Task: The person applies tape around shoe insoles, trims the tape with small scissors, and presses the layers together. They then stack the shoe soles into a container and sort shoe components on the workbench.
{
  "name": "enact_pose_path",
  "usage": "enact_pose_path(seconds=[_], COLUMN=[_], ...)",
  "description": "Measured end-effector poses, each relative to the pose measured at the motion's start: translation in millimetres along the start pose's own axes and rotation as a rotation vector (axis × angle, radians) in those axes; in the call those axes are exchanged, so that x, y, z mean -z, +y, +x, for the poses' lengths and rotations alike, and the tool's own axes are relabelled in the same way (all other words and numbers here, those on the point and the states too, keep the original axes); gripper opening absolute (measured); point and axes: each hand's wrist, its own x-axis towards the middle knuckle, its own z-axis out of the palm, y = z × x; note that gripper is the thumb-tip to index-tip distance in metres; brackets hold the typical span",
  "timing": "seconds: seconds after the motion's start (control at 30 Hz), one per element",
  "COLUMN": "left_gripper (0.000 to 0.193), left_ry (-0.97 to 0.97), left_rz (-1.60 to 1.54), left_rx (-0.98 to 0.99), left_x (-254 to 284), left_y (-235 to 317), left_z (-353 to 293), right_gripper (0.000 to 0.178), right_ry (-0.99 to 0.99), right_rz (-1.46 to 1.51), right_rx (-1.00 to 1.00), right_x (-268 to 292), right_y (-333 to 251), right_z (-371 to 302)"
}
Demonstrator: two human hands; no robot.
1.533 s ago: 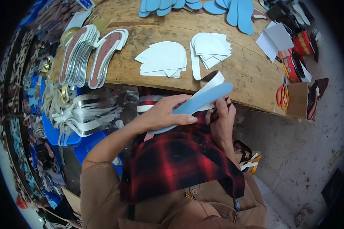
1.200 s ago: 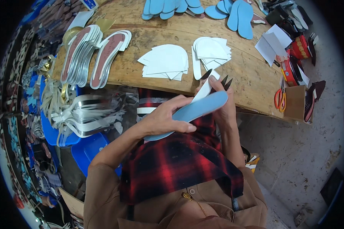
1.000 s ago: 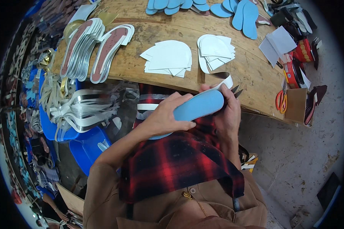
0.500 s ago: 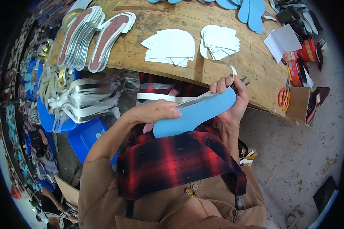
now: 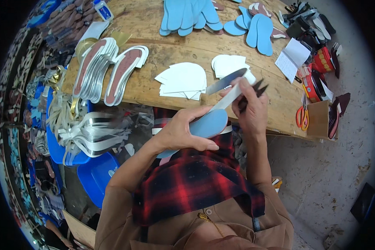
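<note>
My left hand (image 5: 177,130) is closed around the middle of a light blue insole (image 5: 209,124), thumb on its face, above my plaid apron (image 5: 196,183). A white strip (image 5: 229,99) runs from the insole's far edge up to my right hand (image 5: 255,109). There the fingers pinch it, and its free end (image 5: 225,81) curls back to the left with a shiny face showing. Dark pointed snips (image 5: 259,88) are also held in the right hand, partly hidden by the fingers. Another strip end (image 5: 226,130) shows behind the insole.
The wooden table (image 5: 141,85) bears stacked silver-edged insoles (image 5: 95,73), white cut pieces (image 5: 183,79) and blue insoles (image 5: 187,16). Orange-handled scissors (image 5: 303,116) sit by a cardboard box (image 5: 318,118) at the right edge. Blue tubs (image 5: 96,177) and bundled strips (image 5: 89,133) stand left.
My right hand has left the insole's edge and drawn the strip upward, away from it. My left hand has moved onto the insole's middle. More of the far table shows.
</note>
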Motion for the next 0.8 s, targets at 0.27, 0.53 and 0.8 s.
enact_pose_path(seconds=[0.27,0.53,0.8], left_gripper=[0.066,0.063,0.056], left_ry=[0.370,0.669,0.418], left_rz=[0.852,0.566,-0.378], left_rx=[-0.399,-0.603,-0.041], left_x=[23.2,-4.4,-6.8], left_y=[4.1,-18.2,1.1], left_z=[17.9,96.0,120.0], right_gripper=[0.019,0.022,0.022], right_ry=[0.111,0.279,0.289], right_rz=[0.239,-0.334,-0.235], right_rx=[0.075,0.460,0.329], right_x=[23.2,-3.8,20.5], right_y=[8.7,42.4,22.6], right_z=[-58.2,-35.3,29.9])
